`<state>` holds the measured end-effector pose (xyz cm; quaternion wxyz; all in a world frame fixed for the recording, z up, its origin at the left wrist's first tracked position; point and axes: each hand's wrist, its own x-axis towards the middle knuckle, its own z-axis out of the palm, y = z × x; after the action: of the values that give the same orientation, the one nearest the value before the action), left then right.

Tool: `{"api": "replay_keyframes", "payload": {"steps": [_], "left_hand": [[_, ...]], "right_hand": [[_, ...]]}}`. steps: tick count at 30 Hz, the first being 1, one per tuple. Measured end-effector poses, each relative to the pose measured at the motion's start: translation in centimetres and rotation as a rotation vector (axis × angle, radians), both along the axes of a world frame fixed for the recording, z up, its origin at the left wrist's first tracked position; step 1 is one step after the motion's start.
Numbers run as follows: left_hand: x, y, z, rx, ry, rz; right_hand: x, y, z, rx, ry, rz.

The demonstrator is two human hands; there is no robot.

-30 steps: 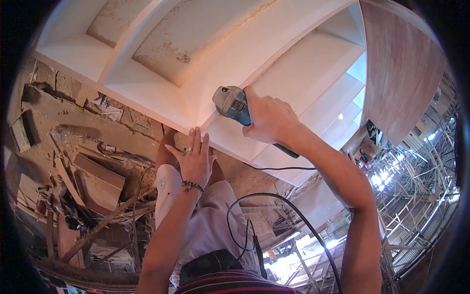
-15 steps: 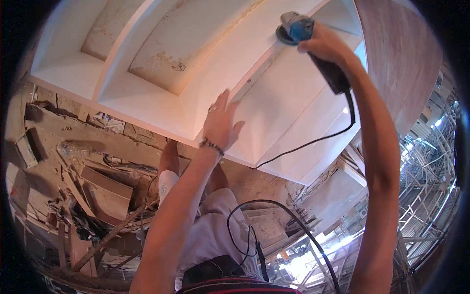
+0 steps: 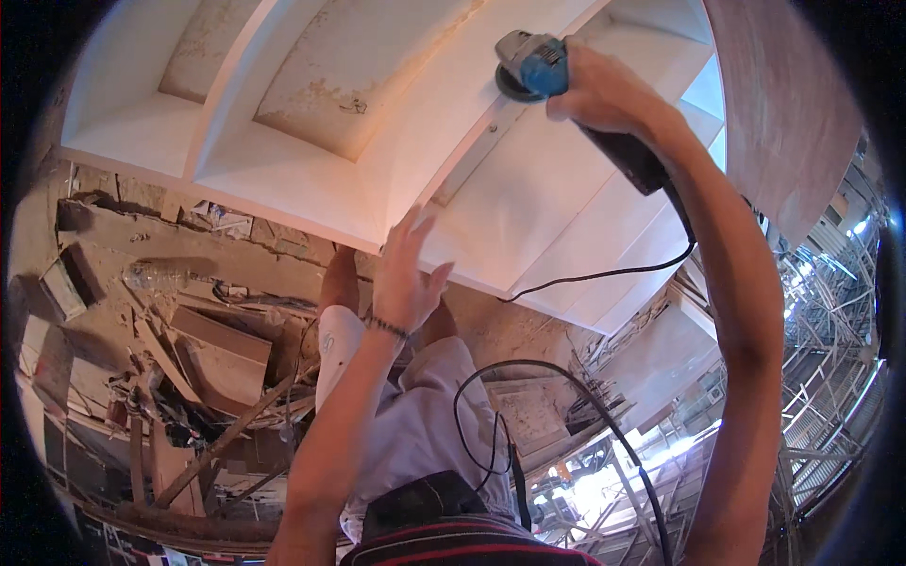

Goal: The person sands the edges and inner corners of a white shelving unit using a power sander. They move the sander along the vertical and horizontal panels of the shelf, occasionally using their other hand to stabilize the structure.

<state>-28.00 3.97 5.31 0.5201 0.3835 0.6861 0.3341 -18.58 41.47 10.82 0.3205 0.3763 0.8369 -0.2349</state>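
Observation:
My right hand grips an angle grinder with a grey head, a blue front and a black body. Its disc rests on or just over the edge of a divider in a white cabinet; exact contact cannot be told. From the grinder's rear, a black cord hangs across the cabinet. My left hand, fingers stretched and slightly apart, holds nothing. It is at the cabinet's near edge, by the divider's near end, a beaded bracelet on the wrist.
Wood scraps and boards litter the dirt floor at left. A brownish panel stands at the far right. The cord loops past my legs. Piled thin strips lie at the right. Further cabinet compartments open at the far left.
The grinder in my right hand has moved left and slightly nearer along the divider edge. My left hand has drawn back toward me. The whole view has shifted a little.

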Motion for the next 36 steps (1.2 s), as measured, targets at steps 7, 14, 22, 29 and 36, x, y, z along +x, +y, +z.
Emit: {"api": "replay_keyframes", "payload": {"steps": [7,14,22,29,36], "left_hand": [[-6.4,-10.4,4.6,-0.092,0.103,0.126],[-10.0,-15.4,4.3,-0.172,0.355,0.258],[-4.2,-6.7,0.0,0.067,0.211,0.042],[4.0,7.0,-4.4,-0.183,0.203,-0.050],[6.7,24.3,-8.4,-0.155,0.533,-0.124]], "right_hand": [[-4.7,-11.2,2.1,-0.143,-0.259,0.014],[-6.4,-18.0,2.8,-0.322,-0.254,-0.024],[0.7,-20.0,9.0,-0.257,-0.170,-0.626],[14.8,-26.1,10.4,-0.079,0.327,-1.283],[20.8,-29.1,9.8,-0.110,0.438,-1.766]]}}
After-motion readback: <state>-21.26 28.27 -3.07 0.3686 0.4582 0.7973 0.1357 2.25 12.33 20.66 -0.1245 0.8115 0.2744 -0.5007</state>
